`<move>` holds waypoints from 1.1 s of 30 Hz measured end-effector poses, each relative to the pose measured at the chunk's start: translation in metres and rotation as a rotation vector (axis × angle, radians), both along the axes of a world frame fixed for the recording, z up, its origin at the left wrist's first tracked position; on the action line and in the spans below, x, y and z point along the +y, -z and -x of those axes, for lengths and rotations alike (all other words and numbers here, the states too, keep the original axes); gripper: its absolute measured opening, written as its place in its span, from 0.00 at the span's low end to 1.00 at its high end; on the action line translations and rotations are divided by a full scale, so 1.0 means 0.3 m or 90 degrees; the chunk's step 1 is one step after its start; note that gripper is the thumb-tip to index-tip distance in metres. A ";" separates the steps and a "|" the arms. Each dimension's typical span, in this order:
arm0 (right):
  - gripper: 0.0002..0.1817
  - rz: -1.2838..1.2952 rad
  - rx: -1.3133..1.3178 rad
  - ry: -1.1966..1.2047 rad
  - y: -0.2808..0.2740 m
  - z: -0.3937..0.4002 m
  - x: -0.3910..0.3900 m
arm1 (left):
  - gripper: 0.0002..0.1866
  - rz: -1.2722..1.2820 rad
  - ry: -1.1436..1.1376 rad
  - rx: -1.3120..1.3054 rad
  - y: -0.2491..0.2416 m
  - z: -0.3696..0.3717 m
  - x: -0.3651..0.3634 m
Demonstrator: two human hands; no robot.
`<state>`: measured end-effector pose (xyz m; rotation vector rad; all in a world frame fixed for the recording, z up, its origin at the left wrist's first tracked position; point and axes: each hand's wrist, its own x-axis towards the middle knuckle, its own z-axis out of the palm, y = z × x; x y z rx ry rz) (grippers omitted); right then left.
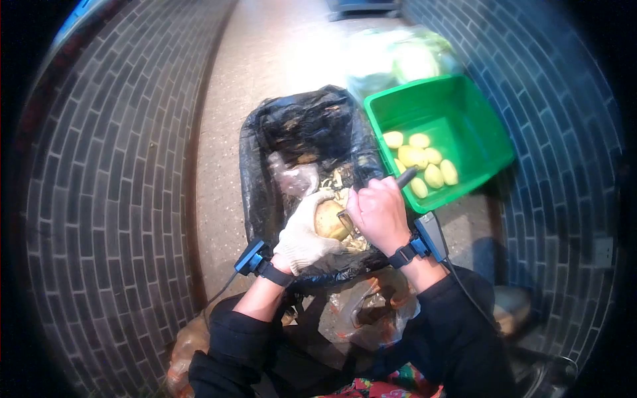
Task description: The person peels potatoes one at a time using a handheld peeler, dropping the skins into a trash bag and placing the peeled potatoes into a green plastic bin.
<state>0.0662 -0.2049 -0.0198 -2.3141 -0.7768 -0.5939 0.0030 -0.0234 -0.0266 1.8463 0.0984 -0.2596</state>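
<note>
My left hand [307, 233], in a white knitted glove, is closed around a potato [330, 220]. Bare and closed, my right hand [379, 211] grips a peeler [407, 176] by its dark handle. The peeler's metal end lies against the right side of the potato. Both hands are over a bin lined with a black plastic bag [261, 142]. Pale peelings [358, 243] lie in the bin beneath my hands, along with a crumpled clear plastic bag [292, 176].
A green tub [474, 129] holding several peeled potatoes [433, 175] stands to the right of the bin. Behind it is a clear bag of pale green vegetables [415, 60]. Brick walls [119, 159] flank both sides. Plastic bags [361, 308] lie near my legs.
</note>
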 end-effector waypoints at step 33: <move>0.22 -0.049 0.075 -0.064 -0.047 0.007 0.026 | 0.52 0.221 0.008 0.045 0.003 0.005 0.079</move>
